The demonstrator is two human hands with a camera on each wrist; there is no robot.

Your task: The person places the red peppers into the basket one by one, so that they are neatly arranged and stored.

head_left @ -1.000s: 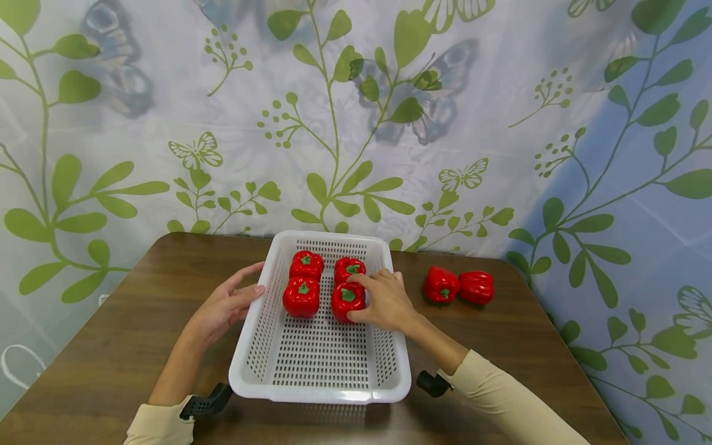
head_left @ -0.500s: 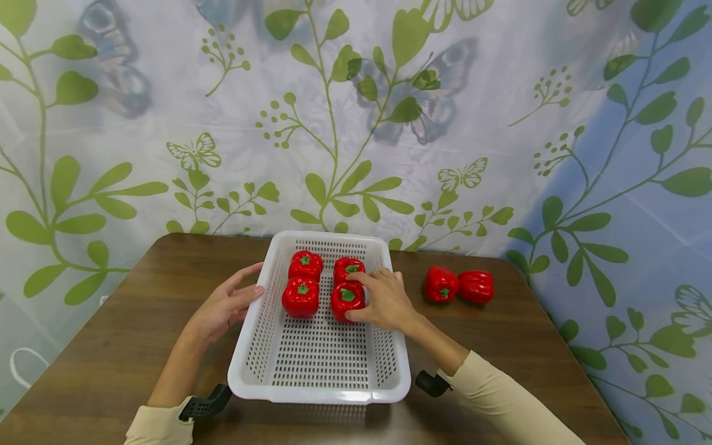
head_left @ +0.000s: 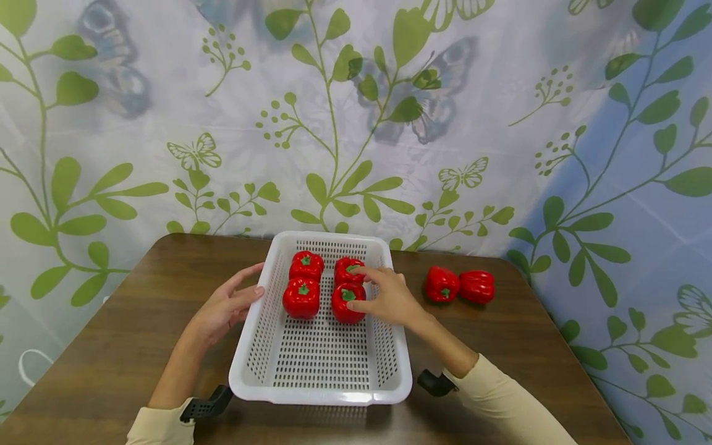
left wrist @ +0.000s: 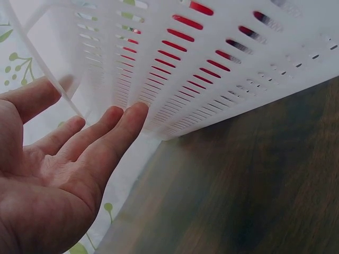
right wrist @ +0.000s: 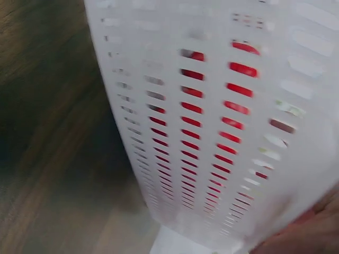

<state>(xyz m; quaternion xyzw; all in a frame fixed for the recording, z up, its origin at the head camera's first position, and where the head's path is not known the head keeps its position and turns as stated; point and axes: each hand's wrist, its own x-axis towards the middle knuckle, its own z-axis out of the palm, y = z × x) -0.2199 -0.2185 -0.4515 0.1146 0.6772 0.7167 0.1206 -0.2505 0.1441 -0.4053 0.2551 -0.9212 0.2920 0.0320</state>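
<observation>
A white slotted plastic basket point(head_left: 322, 395) stands on the brown table with several glossy red bell peppers in two short rows. My left hand point(head_left: 225, 306) is at its left side; in the left wrist view the fingers point(left wrist: 124, 129) reach straight along the outer slotted wall, the thumb by the rim. Over the right side of the basket, my right hand point(head_left: 392, 300) has its thumb and index finger spread above the nearer right bell pepper point(head_left: 346, 312) and the farther one point(head_left: 343, 266). The left pair, a near pepper point(head_left: 301, 303) and a far pepper point(head_left: 306, 264), sits apart from it.
Two more red bell peppers lie on the table right of the basket, one with its stem facing me point(head_left: 440, 287) and one on its side point(head_left: 478, 287). Behind the table point(head_left: 534, 358) hangs a leaf-and-butterfly patterned cloth point(head_left: 356, 123).
My right hand has drawn slightly up and right, its thumb and fingers loosening from the nearer right bell pepper. The left hand and the basket stay where they were.
</observation>
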